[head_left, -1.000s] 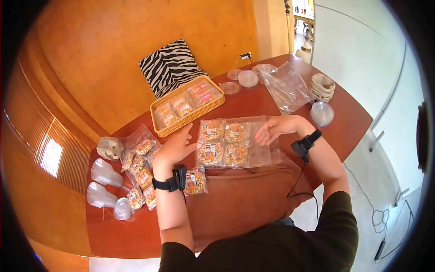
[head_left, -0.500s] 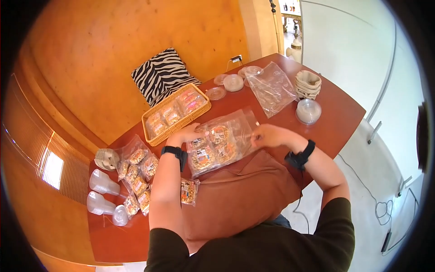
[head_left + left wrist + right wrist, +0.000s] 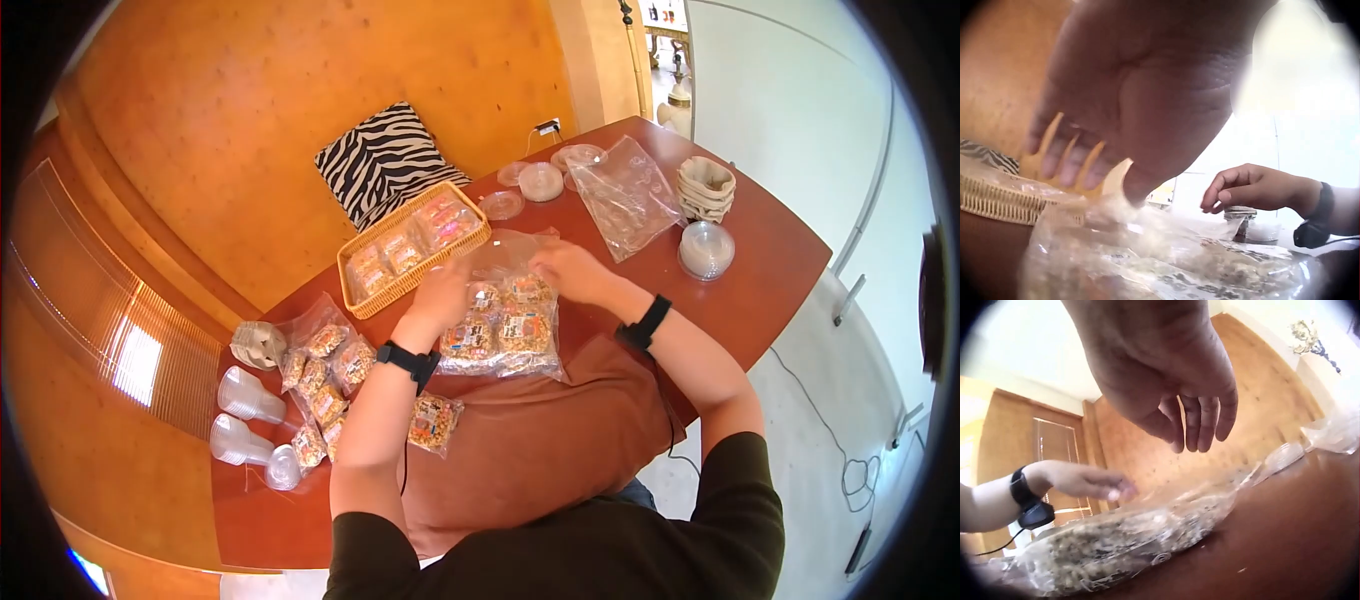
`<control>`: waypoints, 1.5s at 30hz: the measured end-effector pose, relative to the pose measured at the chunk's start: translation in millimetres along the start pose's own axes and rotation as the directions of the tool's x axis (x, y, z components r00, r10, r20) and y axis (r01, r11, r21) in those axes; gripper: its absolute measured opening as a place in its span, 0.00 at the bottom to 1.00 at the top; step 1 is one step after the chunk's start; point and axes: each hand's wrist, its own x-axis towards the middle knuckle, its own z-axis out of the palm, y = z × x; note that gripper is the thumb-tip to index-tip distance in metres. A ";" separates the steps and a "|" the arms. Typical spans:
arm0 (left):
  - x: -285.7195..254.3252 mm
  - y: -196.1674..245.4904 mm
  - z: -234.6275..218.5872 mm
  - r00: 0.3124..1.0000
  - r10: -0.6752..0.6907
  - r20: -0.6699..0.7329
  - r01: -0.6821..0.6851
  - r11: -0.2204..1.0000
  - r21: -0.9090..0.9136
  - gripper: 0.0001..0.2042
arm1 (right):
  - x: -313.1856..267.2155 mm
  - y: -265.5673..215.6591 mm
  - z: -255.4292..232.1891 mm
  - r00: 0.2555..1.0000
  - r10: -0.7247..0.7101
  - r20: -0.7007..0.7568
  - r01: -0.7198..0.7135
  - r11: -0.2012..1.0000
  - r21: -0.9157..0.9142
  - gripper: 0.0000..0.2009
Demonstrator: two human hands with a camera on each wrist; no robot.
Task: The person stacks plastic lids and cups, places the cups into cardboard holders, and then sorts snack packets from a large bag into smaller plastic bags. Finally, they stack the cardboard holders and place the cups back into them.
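A large clear plastic bag [image 3: 548,368] lies in front of the person, holding several smaller packs of snack mix [image 3: 525,330] with printed labels. Its loose top end points away from the body. My left hand [image 3: 440,297] is over the bag's left side; in the left wrist view its fingers [image 3: 1072,165] are spread and fairly straight, right at the film. At the far right part of the bag is my right hand [image 3: 572,272]. In the right wrist view its loosely bent fingers [image 3: 1207,425] hang above the bag, with nothing seen between them.
A wicker basket [image 3: 352,300] of packs stands behind the bag. More snack packs [image 3: 327,403], clear cups [image 3: 240,440] and a cloth bundle [image 3: 258,345] lie left. Back right are a flat clear bag [image 3: 630,200], lids [image 3: 541,182], a beige bundle [image 3: 706,188] and a bowl stack [image 3: 706,250].
The large bag has turned so that its loose end, earlier toward the right, now points away. My right hand has moved inward to its far part; the left hand has shifted over its left side.
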 end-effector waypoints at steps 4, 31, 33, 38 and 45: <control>11.1 4.0 41.0 0.980 0.155 0.128 -0.149 0.987 -0.056 0.29 | 2.6 -31.7 31.3 0.856 0.107 0.505 0.052 0.955 -0.291 0.23; 69.7 -125.4 85.6 0.859 -0.107 0.501 0.512 0.128 -0.850 0.16 | 4.9 49.0 18.3 0.502 0.717 0.483 -0.819 0.217 0.531 0.18; 69.9 -129.3 85.0 0.891 -0.016 0.454 0.453 0.101 -0.886 0.14 | 6.2 53.5 18.4 0.551 0.668 0.500 -0.803 0.262 0.535 0.15; 58.5 -136.1 82.6 0.950 0.109 0.294 0.271 0.187 -0.944 0.08 | 4.2 55.6 2.4 0.814 0.356 0.458 -0.562 0.680 0.470 0.21; 57.9 -130.4 74.4 0.981 0.193 -0.001 -0.081 0.410 -0.909 0.06 | 17.1 39.0 -11.1 0.898 0.121 0.423 -0.241 0.939 0.245 0.19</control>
